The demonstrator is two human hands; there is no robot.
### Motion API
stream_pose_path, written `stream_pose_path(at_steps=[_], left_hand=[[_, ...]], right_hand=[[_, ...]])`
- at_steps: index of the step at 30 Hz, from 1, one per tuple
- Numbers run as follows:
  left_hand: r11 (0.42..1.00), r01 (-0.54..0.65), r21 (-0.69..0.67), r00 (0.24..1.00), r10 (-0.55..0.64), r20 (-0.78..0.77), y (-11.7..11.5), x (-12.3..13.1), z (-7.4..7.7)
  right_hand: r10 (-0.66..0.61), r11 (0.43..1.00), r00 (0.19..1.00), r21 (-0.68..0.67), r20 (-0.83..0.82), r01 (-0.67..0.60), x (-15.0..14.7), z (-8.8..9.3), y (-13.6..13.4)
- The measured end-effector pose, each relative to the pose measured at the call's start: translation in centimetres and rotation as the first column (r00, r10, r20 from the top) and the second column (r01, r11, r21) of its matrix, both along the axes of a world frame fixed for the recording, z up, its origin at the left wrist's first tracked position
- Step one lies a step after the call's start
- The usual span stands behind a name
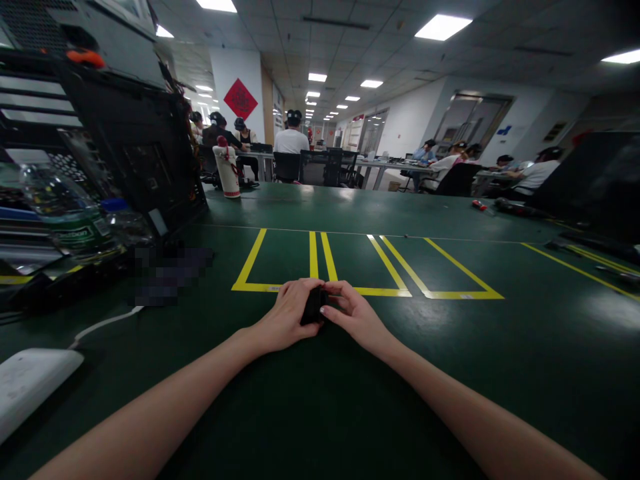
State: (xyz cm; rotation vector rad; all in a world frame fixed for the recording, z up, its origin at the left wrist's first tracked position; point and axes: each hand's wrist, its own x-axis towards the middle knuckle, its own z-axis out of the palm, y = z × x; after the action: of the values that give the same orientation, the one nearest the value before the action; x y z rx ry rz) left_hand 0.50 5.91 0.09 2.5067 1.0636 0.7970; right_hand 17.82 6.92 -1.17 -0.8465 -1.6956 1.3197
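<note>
Between my two hands is a small black block-like object [314, 305], its kind too dark to make out. My left hand [290, 310] wraps over its left side, with the thumb along the near edge. From the right, the bent fingers and thumb of my right hand [356, 316] close on its other side. Both hands rest low over the green tabletop [320, 400], just in front of the yellow tape outlines [380, 291]. Much of the object is covered by my fingers.
At left stand an opened black computer case [135, 133], a clear water bottle [65, 207] and a white power strip [35, 380] with its cable. A white cup-like container [227, 170] is farther back. Dark equipment [590, 180] lies at right. Several people sit beyond the table.
</note>
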Motion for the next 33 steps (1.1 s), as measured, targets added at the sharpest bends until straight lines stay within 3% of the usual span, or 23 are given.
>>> stream_pose_path(at_steps=[9, 20, 28, 33], left_hand=[[0.999, -0.014, 0.031, 1.000, 0.014, 0.000, 0.27, 0.00, -0.52], [1.000, -0.015, 0.015, 1.000, 0.015, 0.017, 0.18, 0.07, -0.39], [1.000, -0.008, 0.009, 1.000, 0.008, -0.001, 0.06, -0.09, -0.11], [0.999, -0.023, 0.046, 1.000, 0.023, 0.005, 0.26, -0.01, -0.51]], right_hand=[[0.092, 0.993, 0.992, -0.061, -0.090, -0.097, -0.07, -0.13, -0.35], [0.018, 1.000, 1.000, 0.001, 0.012, -0.018, -0.04, 0.15, -0.32], [0.085, 0.994, 0.994, -0.068, -0.071, -0.090, -0.07, 0.10, -0.45], [0.020, 0.999, 0.997, -0.027, -0.071, -0.022, -0.02, -0.08, -0.28]])
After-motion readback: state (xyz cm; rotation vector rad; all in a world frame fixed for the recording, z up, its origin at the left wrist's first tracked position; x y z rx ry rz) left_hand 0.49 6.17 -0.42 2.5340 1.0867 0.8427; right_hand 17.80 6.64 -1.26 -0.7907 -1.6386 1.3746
